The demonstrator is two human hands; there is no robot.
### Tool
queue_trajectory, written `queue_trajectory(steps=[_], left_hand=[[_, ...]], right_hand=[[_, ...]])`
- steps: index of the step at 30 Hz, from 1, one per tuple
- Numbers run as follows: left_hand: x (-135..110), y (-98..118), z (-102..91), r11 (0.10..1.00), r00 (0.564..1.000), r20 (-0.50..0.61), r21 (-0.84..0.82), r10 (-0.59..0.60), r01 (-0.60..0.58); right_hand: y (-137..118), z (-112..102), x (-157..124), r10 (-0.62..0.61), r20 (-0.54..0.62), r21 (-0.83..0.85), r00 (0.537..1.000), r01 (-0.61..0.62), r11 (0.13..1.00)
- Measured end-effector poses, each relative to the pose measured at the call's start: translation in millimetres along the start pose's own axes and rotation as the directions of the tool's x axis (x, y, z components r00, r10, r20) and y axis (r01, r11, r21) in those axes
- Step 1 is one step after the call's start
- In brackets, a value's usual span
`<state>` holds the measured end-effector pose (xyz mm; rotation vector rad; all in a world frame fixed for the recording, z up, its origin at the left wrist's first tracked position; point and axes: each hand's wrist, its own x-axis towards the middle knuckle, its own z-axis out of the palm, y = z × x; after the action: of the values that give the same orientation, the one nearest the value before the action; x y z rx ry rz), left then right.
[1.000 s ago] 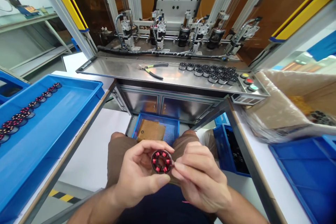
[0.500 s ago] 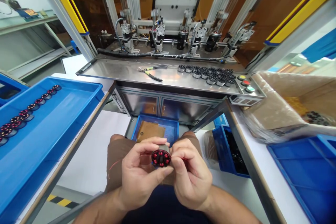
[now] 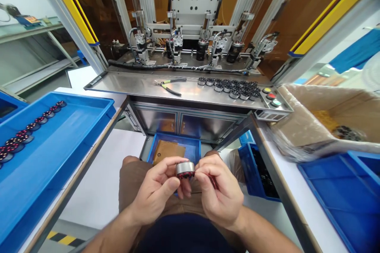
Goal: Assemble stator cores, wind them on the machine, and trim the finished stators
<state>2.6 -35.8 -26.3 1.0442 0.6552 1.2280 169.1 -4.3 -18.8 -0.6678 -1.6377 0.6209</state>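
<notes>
A small round wound stator (image 3: pixel 185 169) with a grey metal rim and red coils is pinched between both hands over my lap. My left hand (image 3: pixel 154 193) grips it from the left with thumb and fingertips closed on its rim. From the right, my right hand (image 3: pixel 222 197) closes its fingertips on the other side, with a thin red wire running under its fingers. The stator's rim faces the camera, and the coils show only along its lower edge.
A blue tray (image 3: pixel 71 134) at the left holds a row of wound stators (image 3: pixel 28 128). The steel machine shelf (image 3: pixel 139 84) carries pliers (image 3: pixel 170 84), several bare stators (image 3: pixel 231 87) and coloured buttons (image 3: pixel 270 96). At the right are a lined cardboard box (image 3: pixel 320 122) and a blue bin (image 3: pixel 350 193).
Both hands have turned the stator from coil face towards the camera to rim towards the camera, and have lifted it slightly. The view has tilted a little.
</notes>
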Motion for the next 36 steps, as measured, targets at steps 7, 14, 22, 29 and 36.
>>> queue_trajectory(steps=[7,14,22,29,36], left_hand=[[0,6,-3.7,0.988,0.992,0.026,-0.096,0.126,-0.123],[3,5,5.2,0.966,0.986,-0.066,-0.201,0.153,-0.163],[-2,1,10.1,0.984,0.992,0.036,-0.125,-0.123,0.127],[0,1,19.9,0.973,0.959,-0.173,0.089,0.224,-0.211],[-8,-3,22.3,0.807,0.82,-0.21,0.42,0.532,-0.416]], right_hand=[[-2,-2,6,0.128,0.009,0.006,0.992,-0.128,0.992],[-3,-8,5,0.017,0.071,0.063,0.997,-0.022,0.998],[-3,-18,2,-0.135,0.095,-0.04,0.986,0.139,0.989],[-3,-7,-7,0.065,0.022,0.044,0.998,-0.066,0.997],[4,5,-17,0.531,0.185,0.434,0.827,-0.553,0.711]])
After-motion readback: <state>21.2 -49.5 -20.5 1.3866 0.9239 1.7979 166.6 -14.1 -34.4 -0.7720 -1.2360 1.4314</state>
